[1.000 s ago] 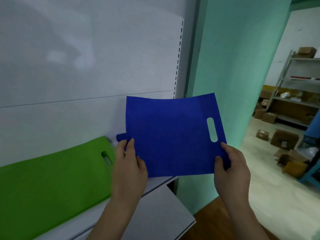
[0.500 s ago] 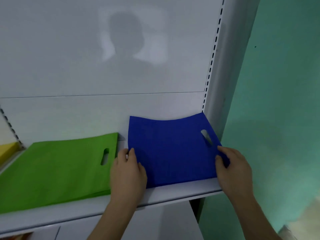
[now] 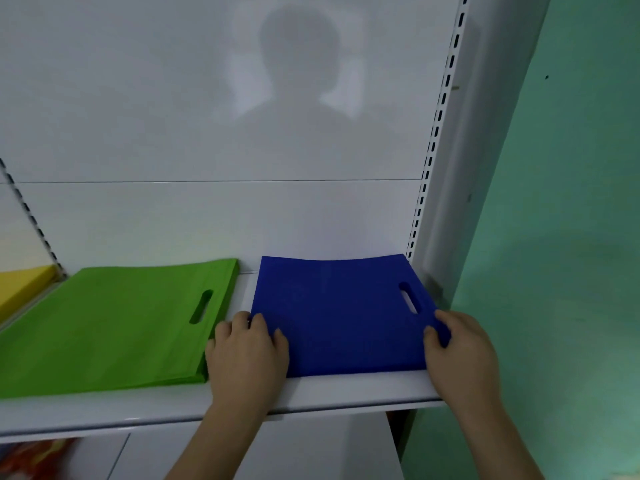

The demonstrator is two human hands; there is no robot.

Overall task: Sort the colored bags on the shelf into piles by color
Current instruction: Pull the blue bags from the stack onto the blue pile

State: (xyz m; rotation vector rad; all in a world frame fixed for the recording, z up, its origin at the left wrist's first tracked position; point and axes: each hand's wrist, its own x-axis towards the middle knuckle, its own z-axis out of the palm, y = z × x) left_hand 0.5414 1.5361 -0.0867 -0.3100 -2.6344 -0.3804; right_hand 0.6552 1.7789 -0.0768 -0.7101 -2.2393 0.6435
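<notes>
Both hands on blue bag (image 3: 341, 313) | left hand (image 3: 247, 355) fingers gripping near-left corner | right hand (image 3: 462, 351) pinching near-right corner

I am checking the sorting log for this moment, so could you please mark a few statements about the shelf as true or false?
1. The blue bag lies on the shelf, right of the green pile. True.
2. The left hand grips the green pile. False: it holds the blue bag's left edge.
3. The right hand pinches the blue bag's right front corner. True.
4. The blue bag overlaps the green pile. False: a strip of shelf shows between them.
5. Something yellow sits left of the green pile. True.
</notes>
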